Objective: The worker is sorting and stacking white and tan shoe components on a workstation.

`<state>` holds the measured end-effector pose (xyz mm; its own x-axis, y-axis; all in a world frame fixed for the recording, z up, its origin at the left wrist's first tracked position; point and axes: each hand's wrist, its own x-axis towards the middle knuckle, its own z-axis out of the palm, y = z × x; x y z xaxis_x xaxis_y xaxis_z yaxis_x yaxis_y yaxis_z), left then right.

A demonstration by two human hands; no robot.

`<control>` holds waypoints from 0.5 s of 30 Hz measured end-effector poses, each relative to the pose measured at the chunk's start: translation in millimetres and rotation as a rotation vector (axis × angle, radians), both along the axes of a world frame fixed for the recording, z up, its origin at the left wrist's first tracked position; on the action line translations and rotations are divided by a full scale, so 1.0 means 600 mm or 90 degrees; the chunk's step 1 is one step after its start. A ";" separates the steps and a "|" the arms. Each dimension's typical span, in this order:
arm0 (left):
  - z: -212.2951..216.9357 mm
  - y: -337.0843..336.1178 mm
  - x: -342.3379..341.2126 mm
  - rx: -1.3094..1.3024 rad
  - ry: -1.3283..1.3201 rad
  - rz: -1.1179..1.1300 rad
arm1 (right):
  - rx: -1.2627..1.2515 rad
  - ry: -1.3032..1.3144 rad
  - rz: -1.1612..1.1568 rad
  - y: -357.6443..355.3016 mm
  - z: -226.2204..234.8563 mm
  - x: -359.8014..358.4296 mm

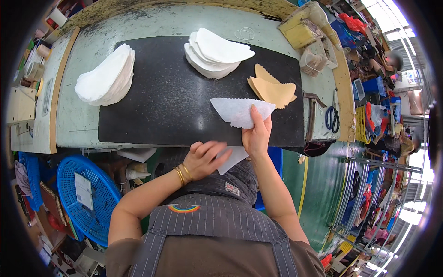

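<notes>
My right hand (256,134) pinches a thin white sheet piece (240,112) with a zigzag edge, thumb on top, above the front part of a black mat (157,101). Over my lap, my left hand (203,159) has bent fingers whose tips are smeared by motion. Beside those fingertips is another white piece (234,159); whether they touch it is unclear. Tan zigzag-edged pieces (272,90) lie on the mat just beyond the held sheet. A stack of white curved pieces (214,53) sits at the mat's far side, and another white stack (106,76) overlaps its left edge.
The mat lies on a pale green worktable (161,25) with wooden edging. Dark-handled scissors (332,119) are at the right, near a yellowish block (300,30) and a small box. A blue plastic basket (87,198) stands below at the left. Metal racks (369,198) are at the right.
</notes>
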<state>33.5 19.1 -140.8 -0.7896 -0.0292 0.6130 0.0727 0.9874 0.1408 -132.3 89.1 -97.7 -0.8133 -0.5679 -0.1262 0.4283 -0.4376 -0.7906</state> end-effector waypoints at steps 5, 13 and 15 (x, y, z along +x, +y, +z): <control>-0.016 0.051 -0.029 0.263 -0.207 -0.217 | -0.034 -0.048 0.011 0.002 -0.005 -0.005; 0.013 0.074 -0.034 0.318 -0.346 -0.122 | -0.097 -0.025 -0.052 0.065 0.036 -0.032; 0.139 0.036 -0.027 0.419 -0.253 -0.096 | -0.119 0.057 -0.107 0.103 0.075 -0.050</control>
<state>17.4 40.9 -57.7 -0.9705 -0.1637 0.1771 0.0205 0.6757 0.7369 -162.4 151.2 -52.6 -0.9014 -0.4306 0.0446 0.2695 -0.6388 -0.7206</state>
